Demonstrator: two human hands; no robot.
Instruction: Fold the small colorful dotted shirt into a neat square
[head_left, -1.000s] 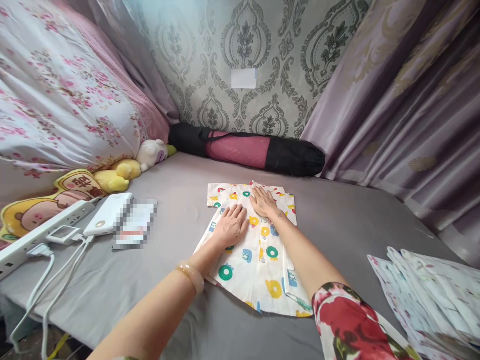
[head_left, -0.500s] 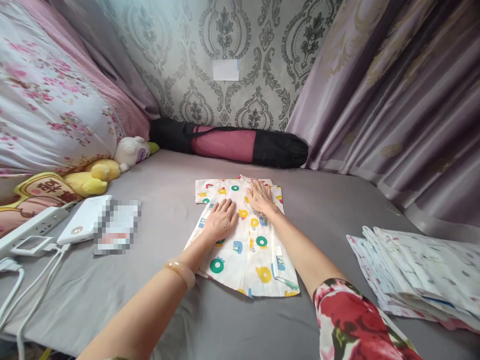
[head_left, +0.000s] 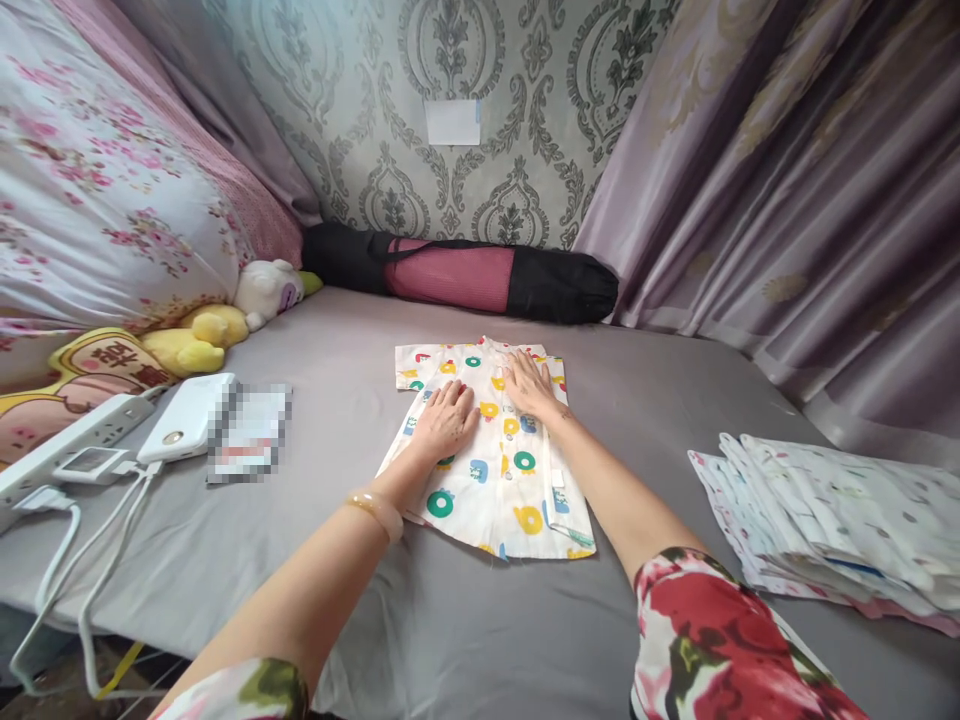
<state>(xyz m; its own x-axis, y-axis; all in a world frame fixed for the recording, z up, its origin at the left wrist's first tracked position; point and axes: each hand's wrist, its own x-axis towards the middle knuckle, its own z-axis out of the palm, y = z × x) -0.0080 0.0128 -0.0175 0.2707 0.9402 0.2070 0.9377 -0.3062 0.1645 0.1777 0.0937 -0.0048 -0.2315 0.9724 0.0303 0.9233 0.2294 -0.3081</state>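
Observation:
A small white short-sleeved shirt (head_left: 491, 510) printed with coloured letters lies spread on the grey sheet, its collar away from me. Its right side is folded inward, and a small white tag shows by that fold. My left hand (head_left: 448, 420) rests flat on the shirt's left chest area, fingers stretched out. Higher up, near the collar, my right hand (head_left: 531, 387) presses flat on the folded right side with its fingers spread. Neither hand grips the cloth.
A stack of folded printed cloths (head_left: 840, 520) lies at the right. On the left are a power strip (head_left: 75, 450), a white power bank (head_left: 187, 415), cables and a blurred packet (head_left: 249, 435). Plush toys (head_left: 199, 340) and a black-and-pink rolled bag (head_left: 450, 275) line the back.
Both hands stay flat on the shirt in nearly the same places. The whole view has shifted slightly, with the shirt and sheet sitting a little higher in the picture.

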